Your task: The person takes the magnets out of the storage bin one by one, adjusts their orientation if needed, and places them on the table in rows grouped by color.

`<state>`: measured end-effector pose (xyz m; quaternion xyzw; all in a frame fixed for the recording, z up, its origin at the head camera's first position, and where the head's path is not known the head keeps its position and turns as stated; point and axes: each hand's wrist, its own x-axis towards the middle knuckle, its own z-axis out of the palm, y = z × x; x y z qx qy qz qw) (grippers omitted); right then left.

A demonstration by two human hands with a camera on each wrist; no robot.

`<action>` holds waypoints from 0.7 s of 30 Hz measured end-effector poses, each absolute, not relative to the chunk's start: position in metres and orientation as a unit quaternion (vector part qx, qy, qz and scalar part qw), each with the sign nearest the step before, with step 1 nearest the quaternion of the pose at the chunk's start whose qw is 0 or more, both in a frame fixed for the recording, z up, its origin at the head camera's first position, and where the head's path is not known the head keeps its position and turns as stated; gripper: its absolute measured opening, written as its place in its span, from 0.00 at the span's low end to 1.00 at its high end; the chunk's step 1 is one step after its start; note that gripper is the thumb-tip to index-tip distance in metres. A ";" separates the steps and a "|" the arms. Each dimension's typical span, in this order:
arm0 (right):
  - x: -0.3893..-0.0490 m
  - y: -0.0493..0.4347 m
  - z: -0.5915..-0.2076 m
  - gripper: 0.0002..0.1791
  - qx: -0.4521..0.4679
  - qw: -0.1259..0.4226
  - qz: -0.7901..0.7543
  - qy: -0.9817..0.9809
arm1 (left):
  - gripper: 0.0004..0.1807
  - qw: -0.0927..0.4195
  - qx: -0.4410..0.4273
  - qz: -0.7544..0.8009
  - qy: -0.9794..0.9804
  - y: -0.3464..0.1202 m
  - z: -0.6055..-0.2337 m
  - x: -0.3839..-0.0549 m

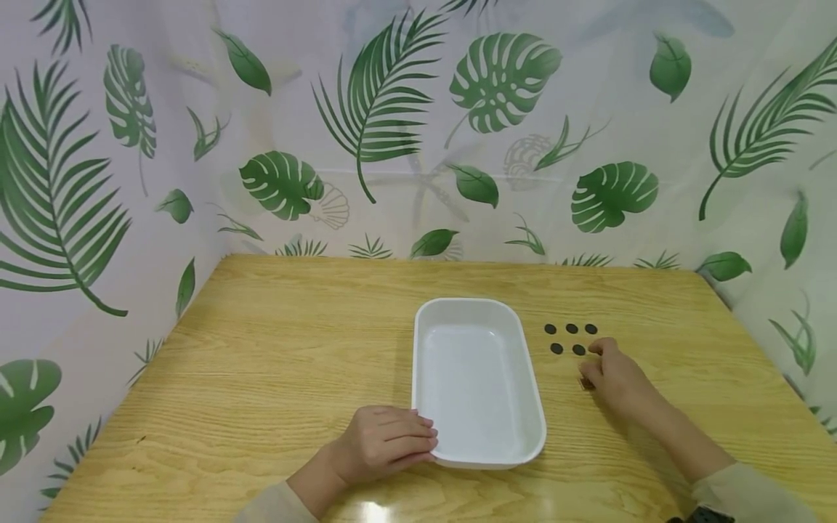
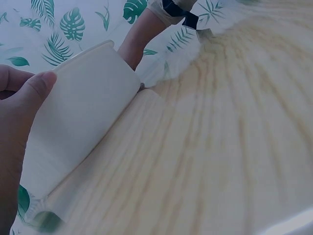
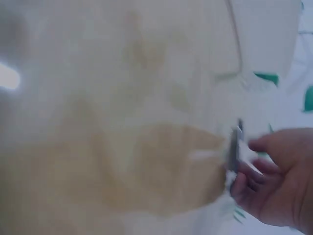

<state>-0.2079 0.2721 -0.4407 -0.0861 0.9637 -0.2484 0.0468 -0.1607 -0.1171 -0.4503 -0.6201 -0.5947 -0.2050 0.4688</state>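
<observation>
A white rectangular tray (image 1: 474, 392) stands on the wooden table. My left hand (image 1: 392, 442) grips its near left corner, fingers over the rim; in the left wrist view the thumb (image 2: 41, 83) lies against the outer wall. To the right of the tray lie several small black discs (image 1: 572, 329) in two short rows. Beside them my right hand (image 1: 617, 378) reaches down, index finger and thumb apart. A small dark brown piece (image 1: 587, 383) shows by its lower fingers. Dark discs (image 3: 234, 152) appear edge-on and blurred at the fingertips in the right wrist view.
The wooden table (image 1: 294, 349) extends to both sides of the tray. Behind it hangs a white cloth (image 1: 405, 225) printed with green leaves, which also covers the sides. A dark watch-like band (image 1: 709, 514) sits at the right sleeve.
</observation>
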 end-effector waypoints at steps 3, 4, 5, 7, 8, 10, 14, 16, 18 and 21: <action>-0.209 0.281 -0.435 0.19 -0.106 0.081 -0.268 0.954 | 0.07 0.470 -0.621 -0.207 -0.592 -0.116 -0.450 -0.161; -0.209 0.284 -0.433 0.19 -0.117 0.093 -0.272 0.951 | 0.07 0.471 -0.621 -0.208 -0.591 -0.115 -0.450 -0.161; -0.209 0.288 -0.432 0.18 -0.127 0.107 -0.277 0.947 | 0.07 0.471 -0.621 -0.209 -0.590 -0.115 -0.450 -0.162; -0.208 0.293 -0.432 0.16 -0.142 0.127 -0.289 0.938 | 0.07 0.473 -0.621 -0.209 -0.589 -0.114 -0.450 -0.162; -0.208 0.295 -0.432 0.16 -0.150 0.134 -0.296 0.934 | 0.08 0.473 -0.621 -0.208 -0.589 -0.114 -0.450 -0.162; -0.207 0.299 -0.433 0.13 -0.164 0.139 -0.306 0.927 | 0.08 0.473 -0.622 -0.208 -0.589 -0.114 -0.450 -0.162; -0.206 0.302 -0.435 0.10 -0.178 0.138 -0.322 0.920 | 0.08 0.474 -0.622 -0.210 -0.587 -0.114 -0.450 -0.161; -0.205 0.304 -0.436 0.10 -0.180 0.137 -0.328 0.917 | 0.08 0.473 -0.622 -0.210 -0.588 -0.113 -0.449 -0.161; -0.205 0.306 -0.437 0.10 -0.185 0.135 -0.335 0.914 | 0.07 0.472 -0.622 -0.211 -0.588 -0.113 -0.449 -0.160; -0.204 0.310 -0.439 0.12 -0.183 0.136 -0.352 0.908 | 0.07 0.472 -0.622 -0.211 -0.588 -0.112 -0.448 -0.160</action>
